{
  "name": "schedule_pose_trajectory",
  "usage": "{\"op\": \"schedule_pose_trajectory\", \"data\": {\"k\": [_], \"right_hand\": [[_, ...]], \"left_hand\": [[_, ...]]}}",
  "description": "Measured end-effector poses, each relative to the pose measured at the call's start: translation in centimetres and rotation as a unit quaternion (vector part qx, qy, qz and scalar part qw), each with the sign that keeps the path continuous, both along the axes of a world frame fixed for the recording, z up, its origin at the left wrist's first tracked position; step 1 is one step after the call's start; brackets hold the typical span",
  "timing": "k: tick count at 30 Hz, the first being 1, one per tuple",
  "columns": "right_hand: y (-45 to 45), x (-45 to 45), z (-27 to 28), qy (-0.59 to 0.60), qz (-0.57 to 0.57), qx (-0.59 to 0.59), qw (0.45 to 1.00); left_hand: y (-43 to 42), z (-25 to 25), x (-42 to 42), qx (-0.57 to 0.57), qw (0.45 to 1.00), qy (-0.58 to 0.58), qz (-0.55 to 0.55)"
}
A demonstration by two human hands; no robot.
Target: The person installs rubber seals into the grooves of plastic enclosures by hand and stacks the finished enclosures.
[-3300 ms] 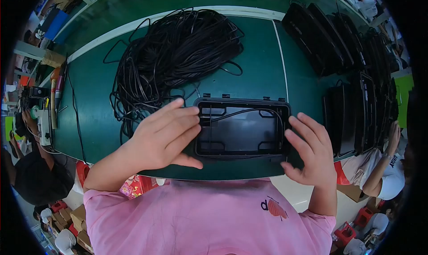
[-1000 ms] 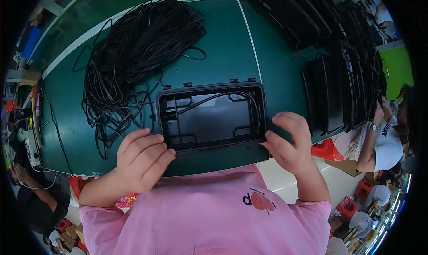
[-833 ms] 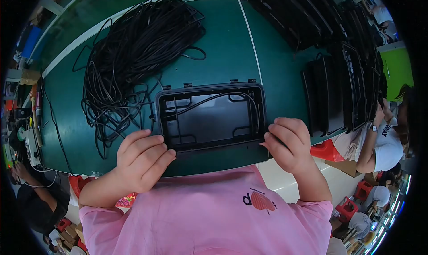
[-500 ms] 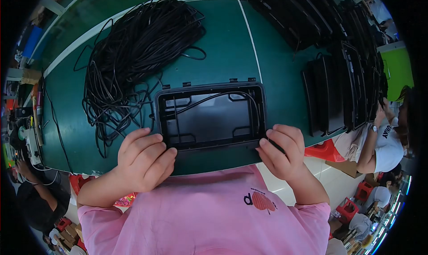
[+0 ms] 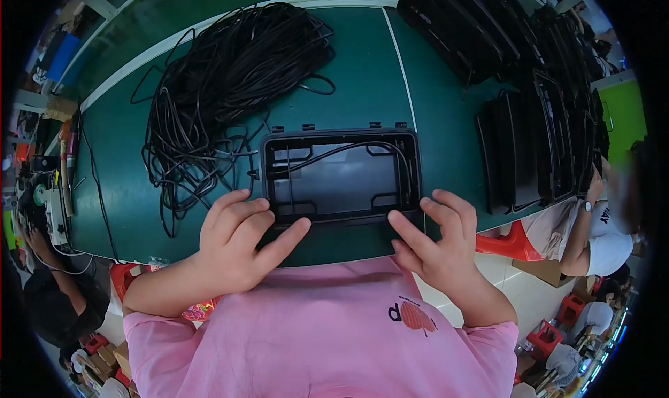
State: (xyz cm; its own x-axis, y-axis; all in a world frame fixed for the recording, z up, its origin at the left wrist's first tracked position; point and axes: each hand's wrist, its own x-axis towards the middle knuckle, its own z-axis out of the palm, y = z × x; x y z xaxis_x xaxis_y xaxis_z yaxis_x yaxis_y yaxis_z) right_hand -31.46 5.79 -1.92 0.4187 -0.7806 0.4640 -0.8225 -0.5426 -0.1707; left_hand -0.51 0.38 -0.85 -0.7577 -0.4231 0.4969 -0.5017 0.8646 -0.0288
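Observation:
A black rectangular case [image 5: 341,178] lies open on the green table, its hinge tabs along the far edge. Inside it a black cable [image 5: 327,154] runs from the left wall and curves down at the right side. My left hand [image 5: 244,241] is at the near left corner, fingers apart, index fingertip at the front edge. At the near right corner is my right hand [image 5: 439,238], its fingers spread and fingertips at the rim. Neither hand grips anything. Left of the case lies a big tangle of black cable [image 5: 237,77], close to its left wall.
Several black cases [image 5: 516,140] stand stacked at the right of the green table [image 5: 355,57]. Tools [image 5: 68,161] and a thin cable lie at the left edge. A co-worker in white [image 5: 606,238] is at the right, another in black [image 5: 59,279] at the left.
The view has shifted, so the case appears slightly further right. My fingers have spread from their bunched pose, and both index fingers now reach out along the case's front edge.

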Motion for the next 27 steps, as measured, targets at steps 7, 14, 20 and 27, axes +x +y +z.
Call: {"op": "schedule_pose_trajectory", "data": {"k": [7, 14, 20, 27], "right_hand": [[-1.2, -1.1, 3.9, -0.026, 0.032, 0.101, 0.994], [-6.9, 1.8, 3.7, 0.014, -0.039, 0.026, 0.999], [-8.2, 3.2, 2.2, -0.020, -0.012, 0.043, 0.999], [-8.2, 3.2, 2.0, -0.016, 0.003, -0.009, 1.000]], "left_hand": [[-0.8, 2.9, -0.7, 0.122, 0.992, 0.005, -0.010], [-5.2, 3.3, -5.1, 0.117, 0.993, 0.005, 0.018], [-6.0, 2.2, -7.1, 0.139, 0.990, -0.006, 0.012], [-6.1, 1.2, -7.0, 0.073, 0.996, 0.037, 0.022]]}}
